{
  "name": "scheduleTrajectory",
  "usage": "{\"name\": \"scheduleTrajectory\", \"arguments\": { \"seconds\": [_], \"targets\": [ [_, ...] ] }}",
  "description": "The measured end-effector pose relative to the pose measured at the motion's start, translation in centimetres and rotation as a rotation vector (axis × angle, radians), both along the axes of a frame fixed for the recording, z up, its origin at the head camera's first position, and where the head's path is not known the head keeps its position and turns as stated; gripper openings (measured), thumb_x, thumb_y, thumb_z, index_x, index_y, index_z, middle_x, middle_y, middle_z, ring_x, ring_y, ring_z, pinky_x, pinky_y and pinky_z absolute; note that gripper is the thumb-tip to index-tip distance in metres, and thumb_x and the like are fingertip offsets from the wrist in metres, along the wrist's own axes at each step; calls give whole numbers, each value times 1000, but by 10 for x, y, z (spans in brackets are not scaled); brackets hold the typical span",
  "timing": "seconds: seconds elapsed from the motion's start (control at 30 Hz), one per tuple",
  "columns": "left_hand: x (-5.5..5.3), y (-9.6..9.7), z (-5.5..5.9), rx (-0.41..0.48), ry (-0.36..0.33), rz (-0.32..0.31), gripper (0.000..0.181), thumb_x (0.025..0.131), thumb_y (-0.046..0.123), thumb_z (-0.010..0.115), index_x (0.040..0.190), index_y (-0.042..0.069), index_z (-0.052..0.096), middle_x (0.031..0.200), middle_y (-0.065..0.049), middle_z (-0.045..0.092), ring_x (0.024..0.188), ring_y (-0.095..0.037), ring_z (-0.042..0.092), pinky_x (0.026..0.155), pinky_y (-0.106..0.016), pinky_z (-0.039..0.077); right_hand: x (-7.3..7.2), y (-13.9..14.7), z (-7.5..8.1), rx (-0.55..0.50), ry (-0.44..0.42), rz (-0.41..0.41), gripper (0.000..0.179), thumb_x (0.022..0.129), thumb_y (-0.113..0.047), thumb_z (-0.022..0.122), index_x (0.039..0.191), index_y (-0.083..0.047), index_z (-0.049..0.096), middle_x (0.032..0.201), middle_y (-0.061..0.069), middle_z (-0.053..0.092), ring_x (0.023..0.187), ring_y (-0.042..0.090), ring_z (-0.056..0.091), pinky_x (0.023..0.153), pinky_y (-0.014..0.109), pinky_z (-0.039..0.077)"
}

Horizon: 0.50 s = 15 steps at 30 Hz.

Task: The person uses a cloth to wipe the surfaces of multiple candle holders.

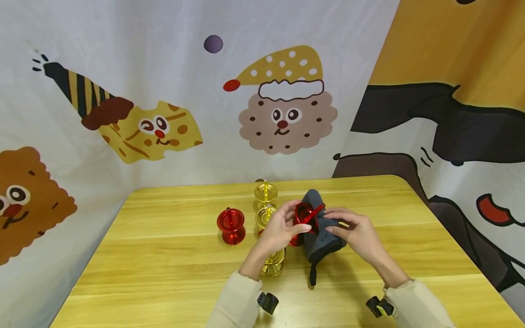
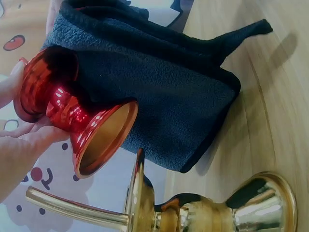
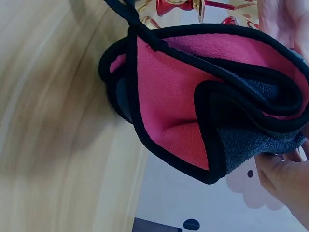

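My left hand (image 1: 280,230) grips a shiny red candle holder (image 2: 60,104) by its cup, fingers and thumb on opposite sides. This holder is waisted, with a thin red rod (image 1: 315,213) rising out of the cup; it tilts and its hollow base shows in the left wrist view. Against it lies a dark grey-blue cloth (image 1: 321,246), folded, with black edging, a hanging loop and a pink inner side. The right hand (image 1: 357,230) pinches the cloth beside the holder's cup, thumb below and fingers above. Part of the right fingers is hidden behind the cloth's folds.
Another red candle holder (image 1: 232,228) stands upright to the left. Gold candle holders stand in a line near my left hand: one at the back (image 1: 265,193), a partly covered middle one (image 1: 262,216), and a front gold one (image 1: 273,266) by my left wrist. A printed curtain (image 1: 164,59) hangs behind the wooden table (image 1: 156,273).
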<state>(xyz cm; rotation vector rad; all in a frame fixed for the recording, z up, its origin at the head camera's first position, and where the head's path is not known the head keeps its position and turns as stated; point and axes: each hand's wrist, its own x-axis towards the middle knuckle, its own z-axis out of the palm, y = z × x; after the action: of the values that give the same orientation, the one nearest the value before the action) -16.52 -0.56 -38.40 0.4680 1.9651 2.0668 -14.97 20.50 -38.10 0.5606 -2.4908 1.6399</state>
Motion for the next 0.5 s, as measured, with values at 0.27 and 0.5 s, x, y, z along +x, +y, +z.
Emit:
{"name": "scheduleTrajectory", "arguments": {
  "seconds": [0.27,0.5],
  "targets": [
    [1,3,-4,-85,55,3,63,83,10,67,137,2,35,126,-13,50,115,-25,49,93,-35,44,1,-1,4,76,59,-19,25,77,9,66,100,-3,68,109,12,60,96,2,55,73,21,52],
    [2,1,-3,-81,39,42,62,85,14,66,137,4,34,131,-14,44,122,-27,42,101,-39,35,1,-5,2,65,60,-41,27,78,1,69,105,-3,66,111,12,60,98,4,55,74,20,51]
  ]
}}
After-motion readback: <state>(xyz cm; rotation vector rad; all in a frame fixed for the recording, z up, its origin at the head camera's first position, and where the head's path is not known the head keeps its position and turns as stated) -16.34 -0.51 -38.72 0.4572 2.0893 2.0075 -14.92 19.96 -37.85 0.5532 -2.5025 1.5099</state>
